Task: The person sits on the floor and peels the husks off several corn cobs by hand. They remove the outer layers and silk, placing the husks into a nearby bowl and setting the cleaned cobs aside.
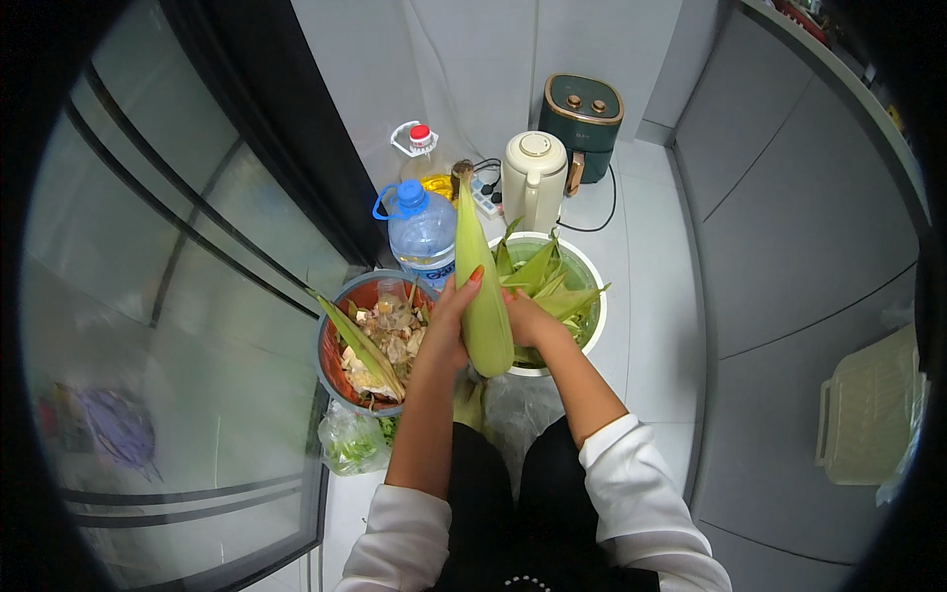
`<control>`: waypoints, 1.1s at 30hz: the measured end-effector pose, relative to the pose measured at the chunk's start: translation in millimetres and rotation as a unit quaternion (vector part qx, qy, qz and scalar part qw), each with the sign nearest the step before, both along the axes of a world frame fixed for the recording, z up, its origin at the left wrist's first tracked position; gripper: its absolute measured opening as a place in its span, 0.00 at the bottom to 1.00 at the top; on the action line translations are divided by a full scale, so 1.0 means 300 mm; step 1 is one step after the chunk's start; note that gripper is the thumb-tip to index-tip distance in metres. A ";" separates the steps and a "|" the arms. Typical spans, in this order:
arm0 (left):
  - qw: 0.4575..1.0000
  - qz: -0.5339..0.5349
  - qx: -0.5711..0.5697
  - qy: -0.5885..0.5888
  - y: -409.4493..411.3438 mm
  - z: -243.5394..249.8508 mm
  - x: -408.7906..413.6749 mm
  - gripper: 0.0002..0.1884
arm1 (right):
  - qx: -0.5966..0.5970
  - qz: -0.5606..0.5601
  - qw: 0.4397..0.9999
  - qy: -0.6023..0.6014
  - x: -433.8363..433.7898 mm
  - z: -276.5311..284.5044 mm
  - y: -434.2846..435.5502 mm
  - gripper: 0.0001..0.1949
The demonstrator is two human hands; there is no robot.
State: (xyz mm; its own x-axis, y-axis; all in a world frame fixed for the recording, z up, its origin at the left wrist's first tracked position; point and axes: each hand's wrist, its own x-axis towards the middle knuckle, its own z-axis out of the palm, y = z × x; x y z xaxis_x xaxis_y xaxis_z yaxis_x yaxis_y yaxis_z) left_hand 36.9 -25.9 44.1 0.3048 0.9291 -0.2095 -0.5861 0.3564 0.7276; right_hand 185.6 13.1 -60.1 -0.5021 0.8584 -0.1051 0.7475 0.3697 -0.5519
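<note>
An ear of corn in its pale green husk (484, 325) is held nearly upright before me, its brown silk end up. My left hand (448, 318) grips it from the left, with the thumb across its front. At its right side is my right hand (534, 323), whose fingers reach partly behind the husk and are partly hidden. Below the right hand, green corn husks (529, 275) lie in a white-rimmed green basin (598, 285). Left of the corn stands a waste bucket (323, 355) with a red liner, food scraps and a long husk leaf (366, 348).
Behind the corn stand a blue-capped water bottle (422, 229), a red-capped oil bottle (420, 140), a cream kettle (534, 177) and a green air fryer (583, 111). A bag of greens (354, 442) lies by the bucket. Glass door left (222, 333); grey cabinets right (784, 296).
</note>
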 end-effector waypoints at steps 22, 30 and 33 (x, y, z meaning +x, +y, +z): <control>0.951 0.120 0.213 0.187 -0.101 0.107 0.087 0.26 | -0.144 -0.217 0.760 0.596 -0.082 0.429 -0.328 0.26; 0.886 0.148 0.311 0.311 -0.112 0.132 0.092 0.27 | -0.012 -0.220 0.780 0.586 -0.121 0.401 -0.321 0.25; 0.875 0.172 0.336 0.305 -0.116 0.128 0.096 0.28 | 0.004 -0.218 0.781 0.585 -0.123 0.407 -0.325 0.25</control>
